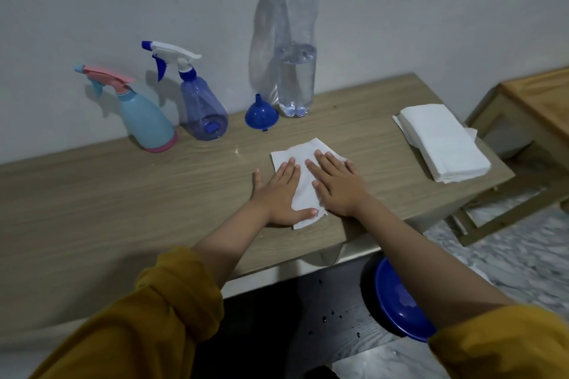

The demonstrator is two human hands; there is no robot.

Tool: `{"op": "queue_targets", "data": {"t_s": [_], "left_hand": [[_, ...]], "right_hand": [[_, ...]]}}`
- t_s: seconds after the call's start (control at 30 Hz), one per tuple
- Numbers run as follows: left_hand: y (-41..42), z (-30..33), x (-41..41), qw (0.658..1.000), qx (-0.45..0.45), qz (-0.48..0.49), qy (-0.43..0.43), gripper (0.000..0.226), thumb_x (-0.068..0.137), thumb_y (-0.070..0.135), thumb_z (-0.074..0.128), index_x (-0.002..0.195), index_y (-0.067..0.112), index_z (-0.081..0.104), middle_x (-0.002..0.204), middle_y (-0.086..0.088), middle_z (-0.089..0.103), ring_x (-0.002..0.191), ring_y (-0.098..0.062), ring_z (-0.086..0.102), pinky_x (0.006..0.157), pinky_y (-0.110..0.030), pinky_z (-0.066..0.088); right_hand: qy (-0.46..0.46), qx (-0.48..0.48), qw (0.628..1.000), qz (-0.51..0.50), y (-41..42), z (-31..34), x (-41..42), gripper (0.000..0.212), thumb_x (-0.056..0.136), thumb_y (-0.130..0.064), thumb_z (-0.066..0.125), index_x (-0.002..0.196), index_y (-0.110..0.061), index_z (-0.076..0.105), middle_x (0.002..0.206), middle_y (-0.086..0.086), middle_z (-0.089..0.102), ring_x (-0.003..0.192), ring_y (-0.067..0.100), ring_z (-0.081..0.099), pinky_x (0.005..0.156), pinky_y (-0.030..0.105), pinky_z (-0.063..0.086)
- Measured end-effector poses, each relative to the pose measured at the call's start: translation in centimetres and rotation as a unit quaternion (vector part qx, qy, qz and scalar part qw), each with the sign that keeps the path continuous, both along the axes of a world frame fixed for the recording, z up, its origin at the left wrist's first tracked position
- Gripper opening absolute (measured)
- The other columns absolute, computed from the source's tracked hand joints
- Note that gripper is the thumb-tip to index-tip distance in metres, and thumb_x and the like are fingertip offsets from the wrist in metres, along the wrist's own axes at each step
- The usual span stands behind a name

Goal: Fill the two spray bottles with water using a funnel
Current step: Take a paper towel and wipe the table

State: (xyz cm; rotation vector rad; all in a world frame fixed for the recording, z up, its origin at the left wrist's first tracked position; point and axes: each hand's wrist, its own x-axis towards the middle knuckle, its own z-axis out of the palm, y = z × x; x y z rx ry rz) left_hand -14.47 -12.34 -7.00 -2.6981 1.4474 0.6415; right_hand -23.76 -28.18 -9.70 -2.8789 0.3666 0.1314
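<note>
Head view, looking down at a wooden table [129, 203] against a pale wall.

Both hands lie flat near the centre of the frame, pressing on a single white paper napkin [303, 191] spread on the tabletop. Left hand [281, 194]: fingers straight and spread a little, palm down, thumb reaching over the napkin's lower edge, little finger off the paper and on the wood. Right hand [337, 183]: fingers straight, close together, palm down on the napkin's right half. Neither hand grips anything. Mustard yellow sleeves [172, 295] pushed up both forearms.

Upper left of the frame, by the wall: light blue spray bottle [144, 120] with pink trigger head and pink base, upright. Just right of it, nearly touching, a clear blue spray bottle [201, 108] with white and blue trigger head, upright. Heads on both. Water level inside cannot be told.

Right of those, a small blue funnel [261, 114] stands wide end down, spout up, just beside a tall clear plastic water bottle [296, 40], blue cap on, roughly a third full.

Right side of the table: a stack of white napkins [443, 141] near the edge.

Lower right, below the table edge: a blue basin [397, 301], partly hidden by the right forearm. Far right, part of a light wooden frame [529, 120] on a marbled floor.
</note>
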Motion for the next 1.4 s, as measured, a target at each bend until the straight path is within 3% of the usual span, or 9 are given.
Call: {"op": "queue_targets", "data": {"t_s": [0.33,0.57,0.73,0.83,1.0,1.2,1.33,1.4], "left_hand": [[4.5,-0.8,-2.4,0.999,-0.040,0.011,0.001,0.087,0.086,0.072,0.021,0.149,0.022,-0.012,0.156,0.010,-0.022,0.144,-0.007,-0.015,0.108,-0.066,-0.009],[10.0,-1.2,-2.7,0.997,-0.082,0.008,0.009,0.084,0.086,0.071,0.021,0.150,0.024,-0.007,0.157,0.013,-0.017,0.144,-0.004,-0.012,0.108,-0.067,-0.006],[14.7,-1.4,-1.9,0.996,-0.090,0.014,0.007,0.068,0.093,0.060,0.014,0.150,0.026,-0.004,0.157,0.015,-0.014,0.144,-0.002,-0.009,0.109,-0.066,-0.004],[17.6,-1.8,-1.0,0.996,-0.087,0.004,-0.019,0.059,0.098,0.048,0.014,0.150,0.026,-0.004,0.158,0.015,-0.013,0.144,-0.002,-0.008,0.108,-0.066,-0.001],[22.0,-2.2,0.5,0.996,-0.084,-0.002,-0.037,0.062,0.098,0.050,0.017,0.150,0.025,-0.004,0.158,0.014,-0.013,0.145,-0.002,-0.006,0.108,-0.066,-0.001],[27.0,-1.6,2.5,0.996,-0.083,0.004,-0.033,0.063,0.097,0.052,0.020,0.151,0.026,-0.001,0.158,0.014,-0.010,0.145,-0.002,-0.005,0.108,-0.065,-0.002],[30.6,-1.7,3.9,0.995,-0.085,0.021,-0.035,0.061,0.098,0.051,0.018,0.151,0.027,0.000,0.158,0.015,-0.008,0.145,-0.001,-0.004,0.109,-0.064,-0.003],[32.4,-1.7,4.5,0.995,-0.087,0.032,-0.039,0.060,0.098,0.049,0.018,0.151,0.027,0.001,0.158,0.015,-0.007,0.145,-0.001,-0.003,0.109,-0.064,-0.002]], "right_hand": [[0.004,-0.025,1.000,-0.016,3.3,-0.5,-2.3,0.067,0.084,-0.053,-0.008,0.149,-0.042,0.000,0.160,-0.010,-0.009,0.148,0.011,-0.006,0.118,0.048,0.000],[-0.058,-0.033,0.997,-0.035,8.8,-1.3,-3.3,0.057,0.095,-0.048,0.010,0.149,-0.031,0.024,0.157,-0.002,0.017,0.145,0.022,0.024,0.113,0.050,0.023],[-0.029,-0.034,0.998,-0.041,13.8,-1.3,-2.8,0.062,0.091,-0.051,0.002,0.150,-0.035,0.010,0.159,-0.007,0.000,0.149,0.018,0.003,0.117,0.049,0.006],[-0.029,-0.042,0.998,-0.047,16.7,-1.2,-2.2,0.061,0.091,-0.050,0.002,0.150,-0.035,0.012,0.159,-0.006,0.002,0.149,0.020,0.007,0.116,0.049,0.008],[-0.011,-0.044,0.998,-0.050,21.3,-1.0,-0.6,0.064,0.088,-0.051,-0.005,0.150,-0.037,0.004,0.160,-0.007,-0.003,0.149,0.018,0.000,0.116,0.049,0.005],[-0.001,-0.050,0.997,-0.063,26.6,-0.9,1.5,0.058,0.096,-0.047,0.005,0.148,-0.031,0.026,0.158,0.001,0.024,0.144,0.027,0.028,0.106,0.057,0.028],[0.001,-0.052,0.997,-0.051,30.3,-1.0,3.1,0.057,0.095,-0.045,0.010,0.148,-0.031,0.027,0.158,0.001,0.024,0.144,0.028,0.027,0.106,0.058,0.028],[-0.001,-0.048,0.998,-0.049,32.0,-1.1,3.9,0.060,0.096,-0.047,0.002,0.148,-0.031,0.026,0.158,0.001,0.023,0.145,0.027,0.025,0.107,0.059,0.027]]}}
